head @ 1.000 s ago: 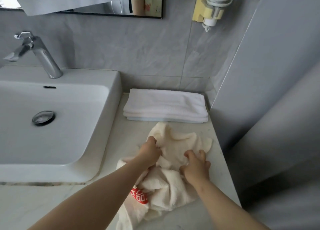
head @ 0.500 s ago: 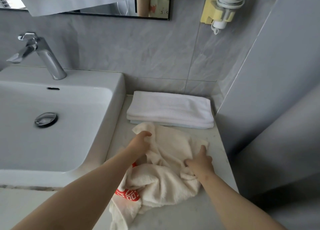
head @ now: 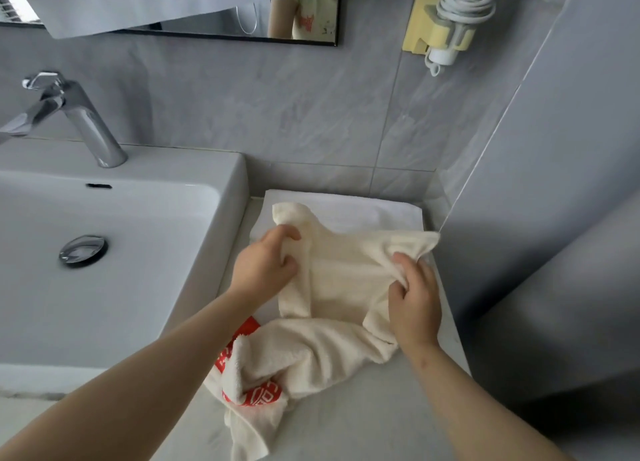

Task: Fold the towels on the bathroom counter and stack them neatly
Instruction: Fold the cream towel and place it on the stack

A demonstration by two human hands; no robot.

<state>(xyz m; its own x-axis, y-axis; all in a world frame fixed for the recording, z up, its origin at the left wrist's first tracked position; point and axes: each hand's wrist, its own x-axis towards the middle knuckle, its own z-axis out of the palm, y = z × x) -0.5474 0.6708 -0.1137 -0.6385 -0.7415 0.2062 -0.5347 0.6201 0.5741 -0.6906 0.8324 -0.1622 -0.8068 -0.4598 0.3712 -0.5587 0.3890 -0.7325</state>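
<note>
Behind, grey wall tiles [head: 242, 107]; pale counter [head: 363, 419] under cream towel [head: 339, 280], beside white basin [head: 138, 287]

Cream towel [head: 332, 280], held in the left hand [head: 266, 263] and right hand [head: 414, 297]: soft terry cloth, matt and nappy, with a flat red printed patch [head: 256, 396] near the left forearm. White towel [head: 381, 212] just beyond the hands: matt cloth, smoother-looking; counter [head: 363, 422] beneath them: pale, smooth, stone-like, faint sheen. Left of the left hand, sink [head: 138, 270]: glossy white ceramic, with faucet [head: 86, 121] and drain cap [head: 82, 249] of polished bright metal; wall tiles [head: 242, 107] beyond the hands: grey, veined, satin; holder [head: 420, 27] above the right hand: smooth yellow plastic.
</note>
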